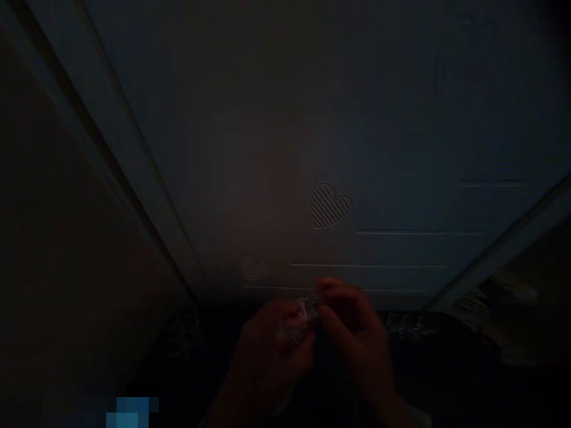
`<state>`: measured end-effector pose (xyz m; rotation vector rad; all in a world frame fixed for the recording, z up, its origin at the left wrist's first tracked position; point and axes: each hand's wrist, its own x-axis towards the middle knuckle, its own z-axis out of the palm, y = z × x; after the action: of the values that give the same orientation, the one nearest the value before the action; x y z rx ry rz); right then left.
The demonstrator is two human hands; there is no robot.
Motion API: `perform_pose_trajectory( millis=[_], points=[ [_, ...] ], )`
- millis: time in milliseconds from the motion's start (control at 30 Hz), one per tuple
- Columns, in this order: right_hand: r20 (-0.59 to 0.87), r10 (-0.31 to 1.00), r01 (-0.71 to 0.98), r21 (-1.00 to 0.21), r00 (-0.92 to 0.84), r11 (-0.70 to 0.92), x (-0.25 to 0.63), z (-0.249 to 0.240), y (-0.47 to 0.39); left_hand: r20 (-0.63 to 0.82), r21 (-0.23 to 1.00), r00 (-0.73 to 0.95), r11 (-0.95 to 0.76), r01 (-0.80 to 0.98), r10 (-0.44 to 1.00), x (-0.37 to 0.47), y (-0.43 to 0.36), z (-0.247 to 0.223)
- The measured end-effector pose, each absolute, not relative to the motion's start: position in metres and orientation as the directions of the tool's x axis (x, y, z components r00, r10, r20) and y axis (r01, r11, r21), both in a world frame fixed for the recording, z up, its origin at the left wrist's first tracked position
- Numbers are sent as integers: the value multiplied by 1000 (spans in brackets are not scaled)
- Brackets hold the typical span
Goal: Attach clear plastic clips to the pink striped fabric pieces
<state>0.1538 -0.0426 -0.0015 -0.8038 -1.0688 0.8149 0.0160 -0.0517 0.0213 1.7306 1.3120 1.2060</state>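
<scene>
The scene is very dark. Low in the middle, my left hand (270, 345) is closed around a small, shiny, clear crinkled item (308, 308) that looks like a see-through plastic wrapper. From the other side my right hand (359, 336) pinches its upper end between thumb and fingers. What lies inside the clear item, if anything, is too dim to make out. Both hands are close together in front of the lower part of a pale door (250, 196).
Striped heart shapes (330, 206) and straight grooves are pressed into the door panel. A door frame (134, 154) runs down the left side. A dark mat (182, 333) with light patterns lies on the floor below. Pale shapes (515, 288) sit at the right.
</scene>
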Motion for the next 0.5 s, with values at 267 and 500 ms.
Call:
perform_pose_trajectory(
  millis=[267, 500],
  points=[
    [405, 869, -148, -877, 285, 458, 155, 0, -44, 306, 868, 131, -333, 369, 943, 15, -51, 22],
    [409, 867, -159, -872, 284, 463, 156, 0, -44, 299, 879, 127, -324, 349, 946, 14, -50, 24]
  ],
)
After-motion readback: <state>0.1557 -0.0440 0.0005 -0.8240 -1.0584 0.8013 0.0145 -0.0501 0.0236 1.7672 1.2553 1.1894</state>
